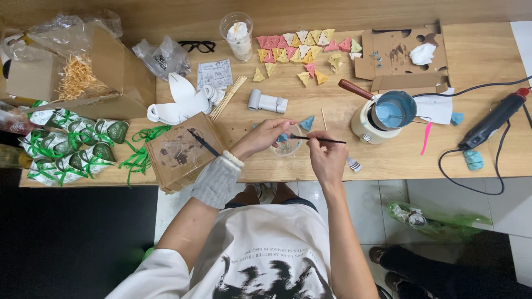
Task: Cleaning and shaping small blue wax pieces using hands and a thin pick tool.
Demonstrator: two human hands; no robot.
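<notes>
- Head view looks straight down on a wooden worktop [388, 160] where the person sits with both hands over a small clear dish [288, 147] near the front edge.
- Left hand [265, 136], with a grey knit cuff on the wrist, has its fingertips closed on a small blue triangular piece [283, 137], held just above the dish; a second blue triangle [307, 123] lies just beside it on the wood.
- Right hand [327, 155] is closed in a pen grip around a thin dark brush [318, 139], whose tip points toward the held piece.
- The piece looks light, stiff and probably brittle at its points, perhaps slick where wet; a pinch on its flat faces or edges, clear of the painted spot, seems the safest hold.
- The brush is slender and light, best held low on the handle for control.
- Behind the hands stand a cream pot of blue liquid [388, 113] with a wooden handle, and rows of pink, yellow and white triangles [299, 47].
- A black heat tool [493, 119] lies well apart to the right.
</notes>
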